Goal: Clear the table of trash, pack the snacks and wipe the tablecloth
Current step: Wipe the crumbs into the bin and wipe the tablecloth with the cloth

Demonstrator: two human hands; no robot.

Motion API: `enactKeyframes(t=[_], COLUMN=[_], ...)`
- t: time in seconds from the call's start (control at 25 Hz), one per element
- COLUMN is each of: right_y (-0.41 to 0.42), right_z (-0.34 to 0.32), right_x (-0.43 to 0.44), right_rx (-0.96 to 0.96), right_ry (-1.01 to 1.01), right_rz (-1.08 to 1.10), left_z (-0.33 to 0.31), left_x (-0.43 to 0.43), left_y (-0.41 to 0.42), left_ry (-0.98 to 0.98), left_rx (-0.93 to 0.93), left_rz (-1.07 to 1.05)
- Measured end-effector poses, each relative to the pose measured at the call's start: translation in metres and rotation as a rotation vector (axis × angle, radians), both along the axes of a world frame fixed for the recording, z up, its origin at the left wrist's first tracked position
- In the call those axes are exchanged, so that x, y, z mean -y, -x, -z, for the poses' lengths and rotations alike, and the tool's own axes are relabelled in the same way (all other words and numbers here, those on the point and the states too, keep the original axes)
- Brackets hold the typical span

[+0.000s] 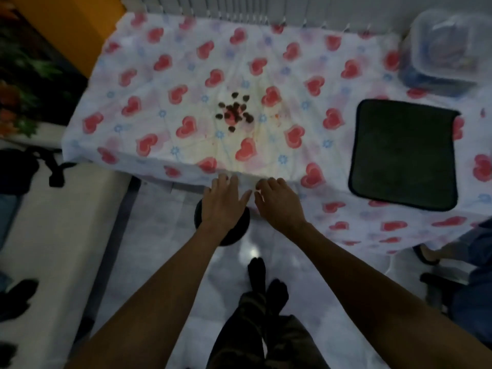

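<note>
A white tablecloth (314, 83) printed with red hearts covers the table. A small heap of dark brown snack pieces (234, 111) lies near its middle, with faint yellowish and reddish stains around it. A dark green cloth (404, 153) lies flat on the right side. A clear lidded plastic container (444, 46) stands at the far right corner. My left hand (225, 201) and my right hand (277, 202) reach side by side to the near edge of the tablecloth, fingers spread, holding nothing.
A round black stool (239, 230) stands under my left hand, below the table edge. A white bench (53, 235) with dark items runs along the left. Another person's leg and chair (458, 262) sit at the right. My crossed legs (261, 302) show below.
</note>
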State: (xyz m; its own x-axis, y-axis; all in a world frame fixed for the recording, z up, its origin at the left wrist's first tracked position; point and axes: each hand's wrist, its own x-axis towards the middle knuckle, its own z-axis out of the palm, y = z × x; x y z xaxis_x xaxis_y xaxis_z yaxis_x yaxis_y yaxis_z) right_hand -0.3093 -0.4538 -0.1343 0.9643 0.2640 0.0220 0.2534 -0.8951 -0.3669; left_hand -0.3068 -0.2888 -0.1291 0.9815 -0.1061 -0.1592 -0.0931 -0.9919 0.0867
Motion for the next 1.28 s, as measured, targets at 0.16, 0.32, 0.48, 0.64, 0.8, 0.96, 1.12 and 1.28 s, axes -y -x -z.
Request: enactKeyframes(t=[0.16,0.32,0.48,0.64,0.8,0.96,1.12,1.28], right_y=[0.027,0.043,0.054,0.061,0.048,0.033,0.038,0.048], right_z=[0.035,0.08,0.155,0.252,0.35,0.428,0.453,0.43], right_x=[-0.024,-0.047,-0.074,-0.102,-0.117,-0.123,-0.123,-0.116], right_rx=[-0.026,-0.083,-0.214,-0.33,-0.434,-0.664,-0.761,-0.707], right_ry=[0.017,-0.019,-0.056,-0.046,-0.07,-0.106,-0.217,-0.253], right_rz=[0.002,0.037,0.118,0.189,0.388,0.735,0.786,0.782], left_z=[0.026,0.07,0.151,0.255,0.345,0.421,0.455,0.438], left_x=[-0.029,-0.059,-0.094,-0.143,-0.186,-0.202,-0.197,-0.197], left_y=[0.028,0.04,0.044,0.053,0.037,0.017,0.026,0.041], left_ry=[-0.017,0.03,0.049,0.072,0.095,0.286,0.462,0.519], left_rx=[-0.086,-0.144,-0.243,-0.281,-0.373,-0.454,-0.528,-0.517], left_rz=[-0.055,-0.115,-0.148,-0.161,-0.287,-0.516,-0.673,-0.718])
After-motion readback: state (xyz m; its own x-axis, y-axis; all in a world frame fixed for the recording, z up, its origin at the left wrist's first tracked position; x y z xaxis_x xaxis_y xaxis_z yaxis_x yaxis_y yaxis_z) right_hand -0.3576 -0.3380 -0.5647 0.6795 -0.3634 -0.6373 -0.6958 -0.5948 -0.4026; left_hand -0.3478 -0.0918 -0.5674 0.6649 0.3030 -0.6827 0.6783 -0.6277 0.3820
